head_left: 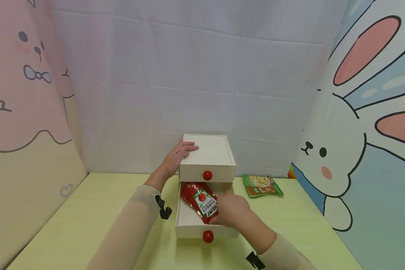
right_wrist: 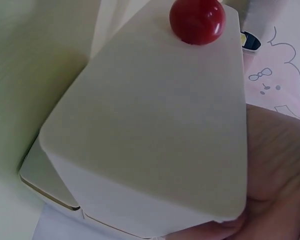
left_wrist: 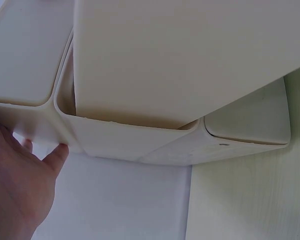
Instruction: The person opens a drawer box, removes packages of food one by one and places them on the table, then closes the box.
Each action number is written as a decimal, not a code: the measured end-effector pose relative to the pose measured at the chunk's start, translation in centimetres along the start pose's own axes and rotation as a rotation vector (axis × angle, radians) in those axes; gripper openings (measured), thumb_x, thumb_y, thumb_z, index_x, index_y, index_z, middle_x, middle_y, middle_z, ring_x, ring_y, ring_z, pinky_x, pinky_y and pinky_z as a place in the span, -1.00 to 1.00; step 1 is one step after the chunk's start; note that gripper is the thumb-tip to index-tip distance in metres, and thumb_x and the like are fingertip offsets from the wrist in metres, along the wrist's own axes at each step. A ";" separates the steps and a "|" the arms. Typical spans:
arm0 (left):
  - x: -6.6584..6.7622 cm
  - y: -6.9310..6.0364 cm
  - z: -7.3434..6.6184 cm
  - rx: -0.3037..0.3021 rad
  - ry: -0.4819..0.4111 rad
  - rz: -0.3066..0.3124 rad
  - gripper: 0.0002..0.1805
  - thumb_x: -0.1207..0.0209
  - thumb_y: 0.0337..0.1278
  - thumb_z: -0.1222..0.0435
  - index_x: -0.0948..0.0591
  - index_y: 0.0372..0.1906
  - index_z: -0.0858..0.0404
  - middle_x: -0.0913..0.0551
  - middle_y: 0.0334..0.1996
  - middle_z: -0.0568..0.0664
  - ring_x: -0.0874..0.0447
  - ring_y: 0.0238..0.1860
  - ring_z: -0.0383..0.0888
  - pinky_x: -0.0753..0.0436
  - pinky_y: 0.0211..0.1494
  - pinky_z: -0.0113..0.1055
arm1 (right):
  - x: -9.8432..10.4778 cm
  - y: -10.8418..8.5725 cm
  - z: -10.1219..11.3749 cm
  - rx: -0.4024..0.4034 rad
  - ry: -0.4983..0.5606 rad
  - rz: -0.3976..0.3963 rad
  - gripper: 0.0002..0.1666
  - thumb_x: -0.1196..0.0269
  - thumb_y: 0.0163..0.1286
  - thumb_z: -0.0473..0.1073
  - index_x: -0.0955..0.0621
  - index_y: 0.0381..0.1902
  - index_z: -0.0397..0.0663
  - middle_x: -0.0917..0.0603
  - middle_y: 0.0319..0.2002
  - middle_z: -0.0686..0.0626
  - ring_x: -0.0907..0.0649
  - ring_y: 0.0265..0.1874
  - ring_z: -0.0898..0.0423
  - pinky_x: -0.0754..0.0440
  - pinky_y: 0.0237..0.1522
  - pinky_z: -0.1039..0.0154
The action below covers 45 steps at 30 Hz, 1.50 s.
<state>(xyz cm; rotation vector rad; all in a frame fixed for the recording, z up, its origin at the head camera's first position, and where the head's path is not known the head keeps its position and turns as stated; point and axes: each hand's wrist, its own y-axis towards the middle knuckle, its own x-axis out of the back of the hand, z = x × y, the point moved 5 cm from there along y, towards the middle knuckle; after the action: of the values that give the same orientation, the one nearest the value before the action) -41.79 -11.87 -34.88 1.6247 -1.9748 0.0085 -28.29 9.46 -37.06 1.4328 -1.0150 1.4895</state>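
- left hand (head_left: pixel 176 160) rests, fingers fairly straight, on the top edge of the cabinet (head_left: pixel 210 152).
- right hand (head_left: pixel 232 210) is inside the open drawer (head_left: pixel 188 231), at the ketchup (head_left: pixel 200 200) lying there; fingertips hidden, grip cannot be told.
- only the head view shows ketchup and packet (head_left: pixel 262 186).
- left wrist view adds a closed drawer (left_wrist: pixel 250 115) below, unseen from the head.

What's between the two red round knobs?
Between the top knob and the bottom knob, the head view shows the red Heinz pouch lying in the open drawer.
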 end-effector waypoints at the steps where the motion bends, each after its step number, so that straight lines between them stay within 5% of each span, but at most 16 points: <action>1: 0.0 0.0 0.0 -0.002 -0.001 -0.001 -0.44 0.17 0.67 0.19 -0.65 0.49 0.17 -0.36 0.70 0.02 0.35 0.86 -0.02 0.26 0.83 0.27 | 0.0 0.0 0.0 -0.004 0.013 -0.006 -0.28 -0.71 0.05 0.32 -0.68 -0.24 -0.14 -0.61 -0.38 0.01 -0.54 -0.41 0.12 -0.71 -0.36 0.06; 11: 0.1 0.0 0.1 -0.013 0.000 -0.003 -0.44 0.16 0.66 0.20 -0.65 0.48 0.21 -0.36 0.70 0.06 0.35 0.86 0.04 0.27 0.82 0.30 | 0.2 0.1 -0.3 -0.055 0.057 -0.015 -0.27 -0.71 0.04 0.26 -0.64 -0.19 -0.17 -0.60 -0.34 -0.02 -0.57 -0.41 0.09 -0.69 -0.39 0.06; 25: 0.1 0.0 -0.3 0.002 -0.009 0.000 -0.44 0.17 0.66 0.19 -0.64 0.49 0.20 -0.35 0.70 0.04 0.37 0.86 -0.01 0.26 0.83 0.29 | 1.2 -0.2 -1.4 -0.051 0.131 -0.008 -0.70 -0.52 0.42 -0.02 -0.68 -0.25 -0.11 -0.64 -0.43 0.02 -0.55 -0.45 0.09 -0.53 -0.40 0.18; 35: 0.0 0.0 0.1 -0.003 -0.002 -0.003 -0.44 0.17 0.64 0.25 -0.65 0.49 0.20 -0.38 0.69 0.05 0.33 0.86 0.01 0.26 0.84 0.24 | 1.3 -0.1 -2.9 -0.086 0.337 -0.078 -0.59 -0.42 0.45 -0.11 -0.54 -0.58 0.01 -0.54 -0.61 0.06 -0.49 -0.58 0.15 -0.33 -0.54 0.29; 45: 0.0 0.1 0.0 -0.009 0.012 0.000 -0.44 0.17 0.65 0.24 -0.65 0.49 0.20 -0.38 0.69 0.04 0.33 0.86 0.03 0.27 0.84 0.25 | 1.0 0.5 -3.9 -0.094 0.491 -0.077 -0.75 -0.30 0.59 -0.15 -0.70 -0.34 -0.13 -0.67 -0.46 0.01 -0.61 -0.53 0.13 -0.51 -0.51 0.28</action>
<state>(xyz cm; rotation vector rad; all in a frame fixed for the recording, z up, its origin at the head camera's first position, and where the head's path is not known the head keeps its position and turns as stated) -41.88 -11.87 -34.80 1.6152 -1.9633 0.0090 -30.08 12.94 -36.15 0.9576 -0.7051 1.6058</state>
